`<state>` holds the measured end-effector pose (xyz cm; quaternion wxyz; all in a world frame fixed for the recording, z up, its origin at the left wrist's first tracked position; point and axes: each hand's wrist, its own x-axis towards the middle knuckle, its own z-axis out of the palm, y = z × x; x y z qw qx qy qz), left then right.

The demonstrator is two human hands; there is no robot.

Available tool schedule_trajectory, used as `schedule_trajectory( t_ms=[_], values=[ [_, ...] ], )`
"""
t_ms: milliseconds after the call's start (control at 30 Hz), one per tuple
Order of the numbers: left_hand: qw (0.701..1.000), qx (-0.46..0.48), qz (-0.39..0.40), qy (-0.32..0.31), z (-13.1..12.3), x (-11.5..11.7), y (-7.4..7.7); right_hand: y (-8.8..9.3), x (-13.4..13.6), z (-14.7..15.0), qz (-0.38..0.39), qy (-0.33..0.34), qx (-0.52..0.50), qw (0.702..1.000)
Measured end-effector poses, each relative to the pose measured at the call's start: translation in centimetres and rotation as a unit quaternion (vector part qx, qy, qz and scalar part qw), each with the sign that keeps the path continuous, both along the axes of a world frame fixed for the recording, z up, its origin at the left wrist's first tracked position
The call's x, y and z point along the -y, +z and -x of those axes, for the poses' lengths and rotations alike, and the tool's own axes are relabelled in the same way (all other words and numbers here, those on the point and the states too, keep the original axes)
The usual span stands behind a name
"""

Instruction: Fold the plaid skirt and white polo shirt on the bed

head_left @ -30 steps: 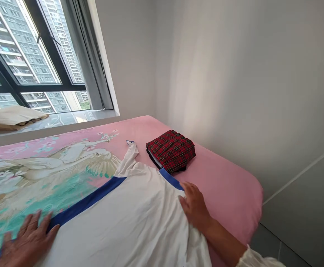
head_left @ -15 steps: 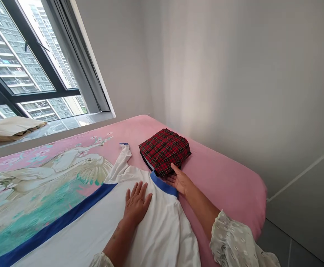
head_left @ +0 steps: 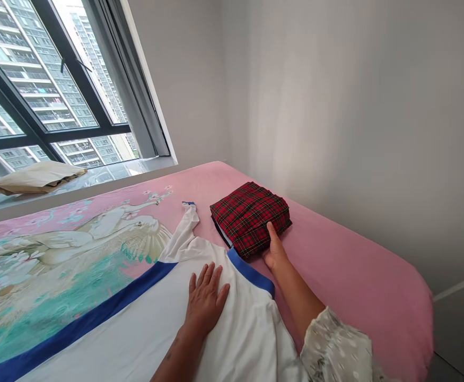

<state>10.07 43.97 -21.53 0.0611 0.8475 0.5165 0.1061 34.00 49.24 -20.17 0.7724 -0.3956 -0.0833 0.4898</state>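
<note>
A white garment with blue trim [head_left: 148, 318] lies spread over the bed, one sleeve bunched toward the far side. My left hand [head_left: 206, 300] rests flat on it, fingers spread, just left of its blue collar band [head_left: 251, 272]. Beyond that band sits a folded red plaid garment [head_left: 251, 217], its dark edge facing left. My right hand [head_left: 276, 254] grips the near right corner of this plaid garment. The thumb lies on top, and the other fingers are mostly hidden underneath.
The pink bed sheet [head_left: 347, 260] runs beneath everything, with a printed bird pattern at left. A grey wall [head_left: 335, 95] borders the bed's far right side. On the windowsill lies a beige paper bag [head_left: 41, 175], below the window [head_left: 52, 79].
My right hand has pushed further under the plaid garment's corner, so its fingers are now hidden. The camera view has turned slightly left. My left hand stays flat on the white garment.
</note>
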Motion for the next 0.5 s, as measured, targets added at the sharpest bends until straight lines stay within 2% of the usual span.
schedule_trajectory(
  t_ms=[133, 233, 367, 500],
  values=[
    [1.0, 0.009, -0.01, 0.001, 0.1, 0.0, -0.3, -0.1, -2.3, -0.9, 0.035, 0.034, -0.026, 0.998],
    [1.0, 0.013, -0.011, 0.002, 0.1, 0.1, -0.4, -0.9, -4.7, -0.9, 0.077, -0.019, -0.022, 0.997],
    [1.0, 0.011, -0.005, 0.002, 0.1, 0.1, -0.5, -1.8, -7.1, -1.1, 0.087, -0.096, 0.014, 0.991],
    [1.0, 0.024, 0.0, 0.002, 0.1, 0.1, -0.5, -1.3, -7.3, -2.2, 0.103, -0.097, 0.06, 0.988]
  ],
)
